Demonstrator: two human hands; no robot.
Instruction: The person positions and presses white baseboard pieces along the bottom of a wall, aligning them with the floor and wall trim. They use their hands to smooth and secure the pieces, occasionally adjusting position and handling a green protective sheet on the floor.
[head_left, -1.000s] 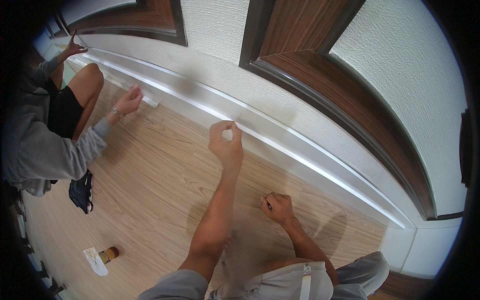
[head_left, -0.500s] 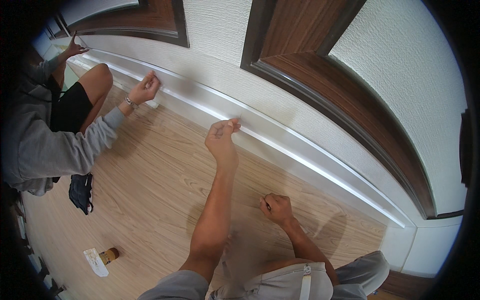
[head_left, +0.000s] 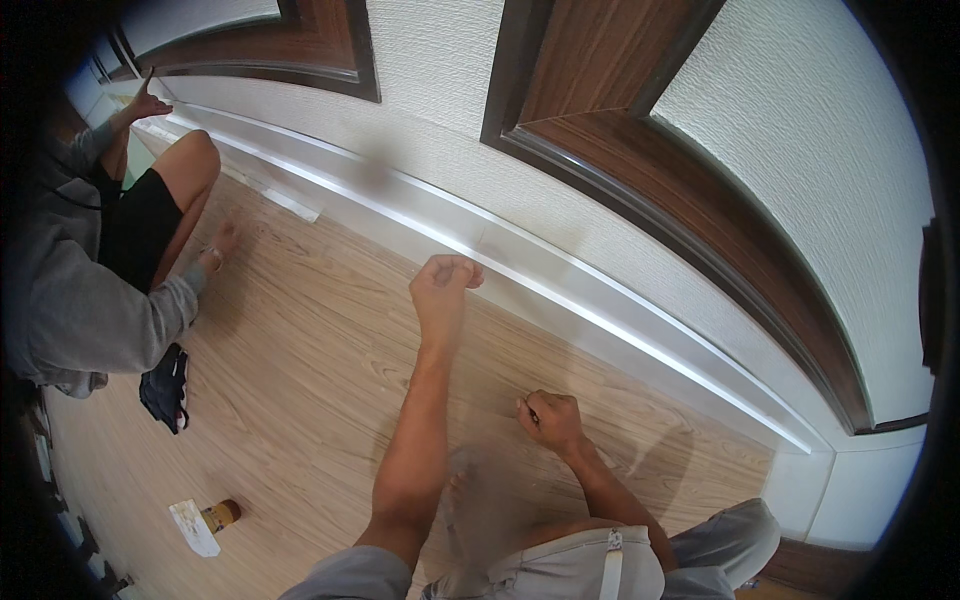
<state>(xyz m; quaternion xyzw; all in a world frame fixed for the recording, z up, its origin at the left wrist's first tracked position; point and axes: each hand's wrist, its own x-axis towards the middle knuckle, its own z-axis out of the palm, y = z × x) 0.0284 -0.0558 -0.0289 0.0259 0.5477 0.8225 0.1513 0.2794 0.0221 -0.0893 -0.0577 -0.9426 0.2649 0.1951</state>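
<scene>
My left hand is closed in a pinch just in front of the white metal-edged ledge along the foot of the wall. What its fingers hold, if anything, is too small to make out. Lower and to the right, my right hand is curled closed above the wood-grain floor. A dark spot shows between its thumb and fingers, but I cannot tell whether it is an object or shadow. Neither hand visibly touches the ledge.
A co-worker in a grey top sits at the left, one hand at the ledge's far end. A black fabric item, a small brown-capped jar and a white card lie on the floor. Dark-framed panels line the wall.
My left hand has drawn slightly down, away from the ledge. The co-worker's nearer hand has moved from the ledge back toward their knee. My right hand has hardly moved.
</scene>
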